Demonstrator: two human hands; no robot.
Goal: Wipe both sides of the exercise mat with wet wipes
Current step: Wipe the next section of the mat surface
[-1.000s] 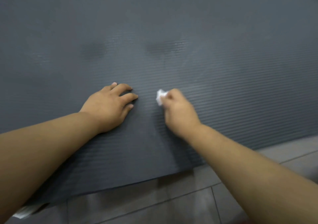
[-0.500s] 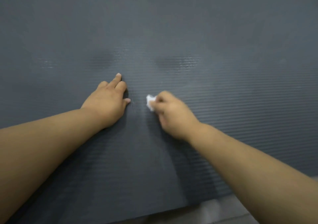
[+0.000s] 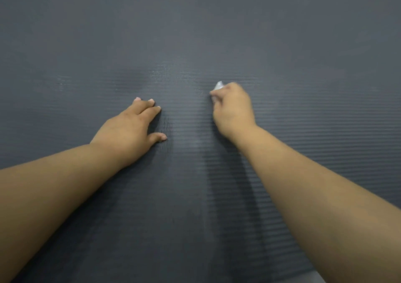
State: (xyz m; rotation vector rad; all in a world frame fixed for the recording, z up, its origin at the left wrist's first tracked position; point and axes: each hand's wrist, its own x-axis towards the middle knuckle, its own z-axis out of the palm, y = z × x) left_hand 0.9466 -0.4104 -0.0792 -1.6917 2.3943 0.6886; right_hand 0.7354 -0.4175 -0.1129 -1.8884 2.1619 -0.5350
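A dark grey ribbed exercise mat [image 3: 217,33] fills nearly the whole view, lying flat. My left hand [image 3: 132,128] rests palm down on it with fingers straight, left of centre. My right hand [image 3: 233,106] grips a small crumpled white wet wipe [image 3: 218,85] and presses it against the mat; only a corner of the wipe shows past my knuckles. A faint damp streak runs down the mat below my right hand.
A small corner of light grey floor [image 3: 314,277] shows at the bottom right past the mat's near edge. Two faint darker dents mark the mat above my hands.
My right hand has slid the wipe away from me and to the right. The view moved forward over the mat, so the tiled floor at the bottom has almost left the frame.
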